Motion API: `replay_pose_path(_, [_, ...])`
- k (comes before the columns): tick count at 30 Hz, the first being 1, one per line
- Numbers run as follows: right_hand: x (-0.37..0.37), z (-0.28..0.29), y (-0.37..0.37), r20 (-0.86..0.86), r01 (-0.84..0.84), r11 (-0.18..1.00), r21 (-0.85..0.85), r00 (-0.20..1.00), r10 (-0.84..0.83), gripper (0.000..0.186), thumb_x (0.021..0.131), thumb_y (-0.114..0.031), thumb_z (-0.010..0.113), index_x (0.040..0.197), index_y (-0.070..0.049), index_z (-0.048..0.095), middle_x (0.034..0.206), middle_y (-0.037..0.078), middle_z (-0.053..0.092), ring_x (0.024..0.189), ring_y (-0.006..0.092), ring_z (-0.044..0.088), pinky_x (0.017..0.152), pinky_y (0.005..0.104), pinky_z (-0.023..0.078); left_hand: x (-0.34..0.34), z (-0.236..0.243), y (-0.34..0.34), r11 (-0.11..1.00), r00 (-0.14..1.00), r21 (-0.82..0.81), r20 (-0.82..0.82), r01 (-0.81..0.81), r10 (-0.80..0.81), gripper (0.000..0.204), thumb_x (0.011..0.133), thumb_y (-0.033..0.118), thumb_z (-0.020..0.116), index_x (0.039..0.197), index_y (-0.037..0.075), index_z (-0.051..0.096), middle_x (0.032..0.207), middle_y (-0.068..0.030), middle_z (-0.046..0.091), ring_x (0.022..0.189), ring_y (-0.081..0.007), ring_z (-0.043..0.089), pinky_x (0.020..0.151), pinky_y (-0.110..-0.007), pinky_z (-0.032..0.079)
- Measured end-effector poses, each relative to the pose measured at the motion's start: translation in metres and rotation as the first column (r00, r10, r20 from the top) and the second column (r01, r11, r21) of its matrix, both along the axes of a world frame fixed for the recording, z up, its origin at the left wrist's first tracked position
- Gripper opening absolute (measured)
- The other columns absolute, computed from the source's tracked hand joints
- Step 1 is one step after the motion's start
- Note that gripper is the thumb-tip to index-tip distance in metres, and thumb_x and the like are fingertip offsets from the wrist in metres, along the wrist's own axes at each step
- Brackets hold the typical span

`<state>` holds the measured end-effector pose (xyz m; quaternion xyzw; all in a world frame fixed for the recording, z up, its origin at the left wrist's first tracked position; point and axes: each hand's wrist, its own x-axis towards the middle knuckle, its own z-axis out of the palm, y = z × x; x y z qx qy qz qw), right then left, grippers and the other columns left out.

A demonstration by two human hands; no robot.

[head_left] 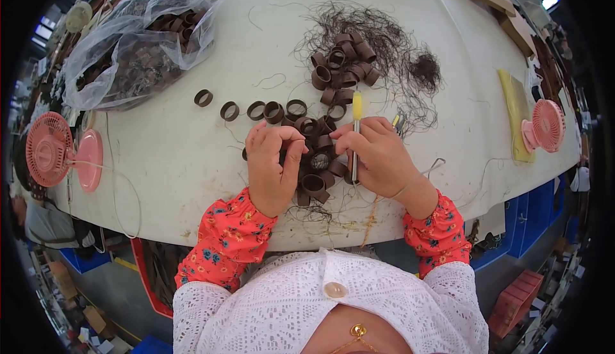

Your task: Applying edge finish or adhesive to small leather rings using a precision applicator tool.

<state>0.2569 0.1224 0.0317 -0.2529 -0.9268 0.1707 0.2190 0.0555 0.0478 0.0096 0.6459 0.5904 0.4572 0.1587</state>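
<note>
We've got a white counter (192, 155), brown rings (309, 127) piled mid-frame, pink fan (548, 125) far right, grey floor (131, 290) lower left. Right grip (381, 157) holds a yellow-tipped tool (357, 105); left grip (268, 169), we can't tell.

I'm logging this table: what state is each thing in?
Yellow-tipped tool: held in right hand
Right hand: closed
Left hand: fingers curled; grip unclear
Brown rings: loose, some heaped, some separate
Dark threads: loose, tangled
Plastic bag: holding rings
Left fan: standing; spinning unclear
Right fan: standing; spinning unclear
</note>
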Motion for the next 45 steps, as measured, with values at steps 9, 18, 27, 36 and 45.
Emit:
replay_pose_path(9, [0.001,-0.004,0.001,-0.071,-0.007,1.0,-0.02,0.997,0.006,0.024,0.067,0.003,0.06,0.085,-0.012,0.055,0.071,0.005,0.051,0.075,0.0277,0.053,0.079,0.037,0.04,0.006,0.009,-0.005,0.999,0.98,0.019,0.197,0.028,-0.031,0.019,0.082,0.005,0.062,0.1,0.008,0.057,0.094,-0.0038,0.061,0.059,-0.0115,0.047,0.07,-0.029,0.045])
replay_pose_path(18, [-0.002,0.007,-0.004,-0.31,-0.084,0.996,-0.003,0.947,0.079,0.025,0.068,0.0,0.07,0.086,-0.011,0.057,0.091,0.003,0.064,0.081,0.0241,0.059,0.078,0.0362,0.042,0.014,0.007,-0.01,0.932,0.872,-0.2,0.453,0.301,-0.184,0.038,0.082,0.008,0.065,0.118,0.006,0.054,0.076,-0.0017,0.056,0.056,-0.0082,0.046,0.057,-0.021,0.042])
replay_pose_path(27, [-0.001,0.008,-0.003,-0.342,-0.096,0.995,0.017,0.935,0.096,0.026,0.067,0.001,0.071,0.087,-0.01,0.057,0.094,0.003,0.064,0.081,0.024,0.06,0.076,0.0373,0.045,0.007,0.014,-0.006,0.913,0.829,-0.249,0.54,0.323,-0.146,0.023,0.081,0.004,0.067,0.103,0.005,0.064,0.068,-0.0002,0.055,0.06,-0.0054,0.049,0.056,-0.021,0.041])
replay_pose_path(36, [-0.002,0.008,-0.005,-0.315,-0.099,0.995,0.027,0.944,0.102,0.023,0.068,-0.001,0.071,0.085,-0.01,0.058,0.093,0.003,0.064,0.08,0.0246,0.059,0.075,0.0359,0.045,0.005,0.009,-0.003,0.979,0.984,0.106,-0.053,0.174,-0.169,0.017,0.073,0.0,0.069,0.088,0.007,0.067,0.076,-0.0053,0.063,0.061,-0.0205,0.054,0.062,-0.029,0.043])
replay_pose_path(45, [-0.006,0.003,-0.01,-0.319,-0.114,0.993,0.022,0.941,0.115,0.026,0.068,-0.002,0.071,0.089,-0.011,0.059,0.094,0.003,0.063,0.082,0.0243,0.057,0.072,0.0348,0.046,0.009,-0.003,-0.007,0.892,0.658,-0.101,0.712,0.441,-0.245,0.008,0.091,0.008,0.056,0.097,0.004,0.054,0.082,0.0001,0.056,0.064,-0.0048,0.046,0.06,-0.018,0.04])
